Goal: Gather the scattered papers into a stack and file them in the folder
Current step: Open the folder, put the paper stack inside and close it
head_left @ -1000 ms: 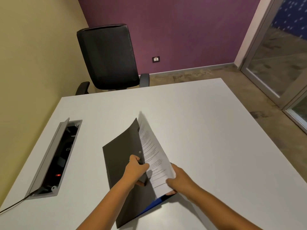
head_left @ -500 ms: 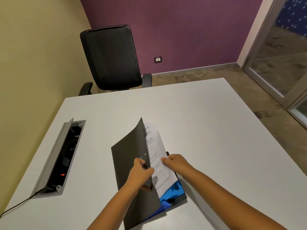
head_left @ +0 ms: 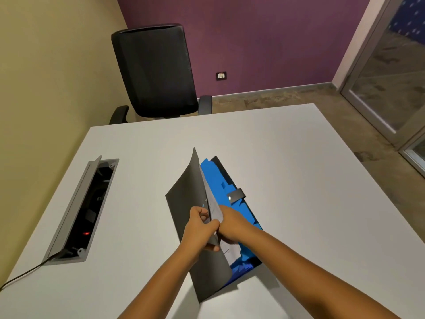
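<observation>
Saw one folder on the white table, cover lifted over blue dividers. Left hand gripped cover; right hand pinched papers inside. One chair beyond.

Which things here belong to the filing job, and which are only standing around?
Part of the job:
folder, held up by the left hand
papers, pushed in by the right hand
blue dividers inside

Not part of it:
office chair
open cable box in the table
wall socket
</observation>
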